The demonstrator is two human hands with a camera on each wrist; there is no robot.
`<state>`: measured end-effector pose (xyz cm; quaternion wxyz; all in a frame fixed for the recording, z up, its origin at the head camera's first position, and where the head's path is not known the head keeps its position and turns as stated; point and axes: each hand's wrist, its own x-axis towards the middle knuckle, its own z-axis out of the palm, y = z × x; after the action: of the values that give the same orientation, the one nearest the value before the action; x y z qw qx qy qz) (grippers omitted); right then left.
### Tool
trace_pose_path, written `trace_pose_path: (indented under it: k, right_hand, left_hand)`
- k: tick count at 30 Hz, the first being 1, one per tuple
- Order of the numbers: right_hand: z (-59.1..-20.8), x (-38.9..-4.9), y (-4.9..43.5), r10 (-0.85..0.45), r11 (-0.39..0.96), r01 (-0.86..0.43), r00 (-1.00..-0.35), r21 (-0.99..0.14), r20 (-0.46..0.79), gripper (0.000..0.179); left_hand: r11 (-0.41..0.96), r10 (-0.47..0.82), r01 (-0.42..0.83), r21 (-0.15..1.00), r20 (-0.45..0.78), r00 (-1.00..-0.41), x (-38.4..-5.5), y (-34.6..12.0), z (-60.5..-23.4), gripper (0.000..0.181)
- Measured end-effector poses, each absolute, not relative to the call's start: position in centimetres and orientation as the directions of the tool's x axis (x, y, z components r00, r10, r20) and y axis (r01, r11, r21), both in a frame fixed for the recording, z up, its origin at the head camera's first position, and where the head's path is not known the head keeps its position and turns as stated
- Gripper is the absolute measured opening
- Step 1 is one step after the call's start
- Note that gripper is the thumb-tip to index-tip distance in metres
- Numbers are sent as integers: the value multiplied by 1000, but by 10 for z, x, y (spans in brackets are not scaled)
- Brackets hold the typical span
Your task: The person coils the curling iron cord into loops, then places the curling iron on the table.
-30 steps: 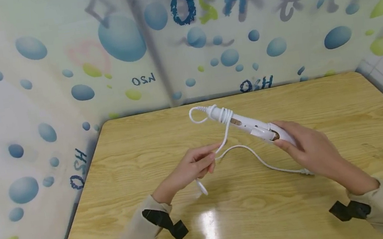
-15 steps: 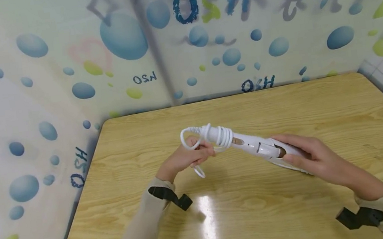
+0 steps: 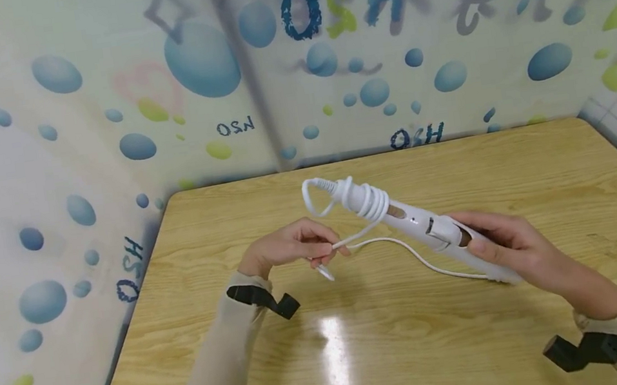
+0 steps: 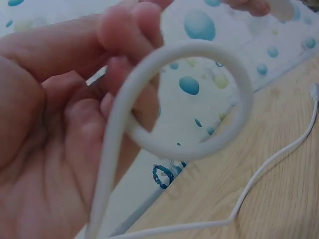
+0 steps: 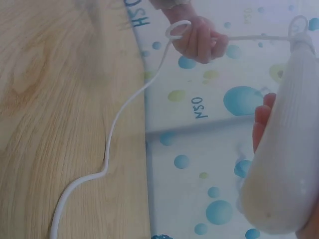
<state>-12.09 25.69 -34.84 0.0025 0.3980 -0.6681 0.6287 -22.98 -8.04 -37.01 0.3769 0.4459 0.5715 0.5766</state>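
Note:
A white hair straightener [image 3: 415, 225] is held aslant over the table by my right hand [image 3: 517, 249], which grips its lower right end. Several turns of its white power cord [image 3: 373, 201] are wound round the other end. My left hand [image 3: 295, 246] pinches the cord between thumb and fingers, to the left of the wound turns. In the left wrist view a small loop of the cord [image 4: 244, 99] stands out from the fingers. Close up in the right wrist view, the straightener's rounded end [image 5: 279, 194] shows. Its plug lies partly hidden near the right hand in the head view.
The wooden table [image 3: 422, 346] lies beneath both hands. A slack stretch of cord [image 5: 114, 119] runs across it. Behind and to the left stands a wall [image 3: 282, 79] with printed bubbles. Black wrist straps [image 3: 583, 350] circle both sleeves.
The straightener dipped, then rose again, shifting slightly right overall. My left hand passed by its wound end and came back to the left, drawing the cord out; more cord lies wound now.

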Motion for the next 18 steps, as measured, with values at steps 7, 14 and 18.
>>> trace_pose_path:
  k: [7, 14, 18]
  right_hand:
    - [-347, -114, 258, -552, -17, -527, -704, -850, 447, 46]
    - [-342, -110, 261, -639, 118, -546, -681, -829, 358, 50]
    - [-336, -112, 264, -703, 165, -526, -656, -834, 274, 49]
  left_hand:
    - [28, 850, 220, 975, 92, -519, -238, -77, -369, 30]
    - [92, 782, 286, 954, 109, -614, -246, -76, -365, 12]
    - [121, 825, 279, 953, 60, -562, -250, -75, -355, 12]
